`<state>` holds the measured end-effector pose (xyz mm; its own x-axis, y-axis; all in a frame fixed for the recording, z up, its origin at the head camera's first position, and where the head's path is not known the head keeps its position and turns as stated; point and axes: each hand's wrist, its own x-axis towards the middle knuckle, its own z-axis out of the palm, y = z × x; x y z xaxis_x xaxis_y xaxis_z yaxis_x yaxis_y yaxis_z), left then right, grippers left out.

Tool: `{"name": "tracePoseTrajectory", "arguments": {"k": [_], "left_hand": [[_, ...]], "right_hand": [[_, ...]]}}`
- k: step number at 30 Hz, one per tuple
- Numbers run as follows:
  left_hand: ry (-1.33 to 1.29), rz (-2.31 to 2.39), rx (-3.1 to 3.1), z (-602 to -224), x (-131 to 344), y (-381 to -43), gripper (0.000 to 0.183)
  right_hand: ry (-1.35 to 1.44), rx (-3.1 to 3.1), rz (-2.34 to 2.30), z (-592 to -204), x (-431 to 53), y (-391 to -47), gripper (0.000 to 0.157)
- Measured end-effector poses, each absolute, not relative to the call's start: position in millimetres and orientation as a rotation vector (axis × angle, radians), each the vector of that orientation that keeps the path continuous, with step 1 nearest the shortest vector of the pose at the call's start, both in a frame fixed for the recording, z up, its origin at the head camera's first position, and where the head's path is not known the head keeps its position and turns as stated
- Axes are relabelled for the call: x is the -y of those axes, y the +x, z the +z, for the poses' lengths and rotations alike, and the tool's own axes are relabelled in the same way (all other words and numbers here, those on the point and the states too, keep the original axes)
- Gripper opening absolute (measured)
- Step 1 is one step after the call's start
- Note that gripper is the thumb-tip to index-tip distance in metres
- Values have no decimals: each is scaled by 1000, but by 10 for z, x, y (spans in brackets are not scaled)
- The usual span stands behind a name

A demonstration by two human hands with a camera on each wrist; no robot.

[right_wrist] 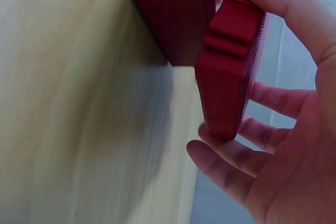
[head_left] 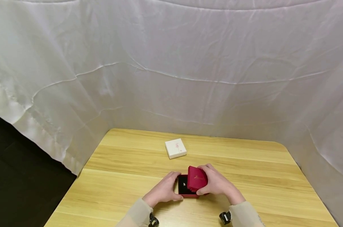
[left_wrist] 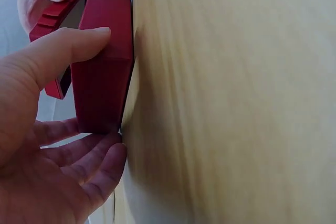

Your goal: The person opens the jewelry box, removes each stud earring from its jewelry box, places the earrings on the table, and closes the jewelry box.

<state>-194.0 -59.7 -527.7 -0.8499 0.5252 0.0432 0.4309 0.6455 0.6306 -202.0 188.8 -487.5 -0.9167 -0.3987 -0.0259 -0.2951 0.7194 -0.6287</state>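
Note:
A dark red box base with a black lining sits on the table, and a small star-like piece shows on the lining. My left hand grips the base from its left side, thumb on the near wall and fingers at the far corner. In my right hand is the red lid, marked with faint gold lettering. The lid is tilted above the right part of the base and hides some of the lining. My right thumb and fingers pinch the lid by opposite edges.
Behind the red box lies a small white box with pink print on its top. The wooden table has a pale fabric curtain around its back and sides. Dark cloth hangs at the left.

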Motion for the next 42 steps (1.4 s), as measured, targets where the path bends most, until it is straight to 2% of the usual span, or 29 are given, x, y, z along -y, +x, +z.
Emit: {"name": "tracePoseTrajectory", "arguments": {"k": [12, 17, 42], "left_hand": [[752, 960, -2727, -5279, 573, -1947, 87], [748, 953, -2733, -5268, 574, -1940, 87], [733, 944, -2731, -5236, 561, -1941, 85]], "right_hand": [[-481, -2879, -929, -4843, -2310, -2267, 97], [-486, -2893, -948, -4889, -2442, -2358, 93], [-431, -2908, -859, -5114, -2777, -2766, 89]]}}
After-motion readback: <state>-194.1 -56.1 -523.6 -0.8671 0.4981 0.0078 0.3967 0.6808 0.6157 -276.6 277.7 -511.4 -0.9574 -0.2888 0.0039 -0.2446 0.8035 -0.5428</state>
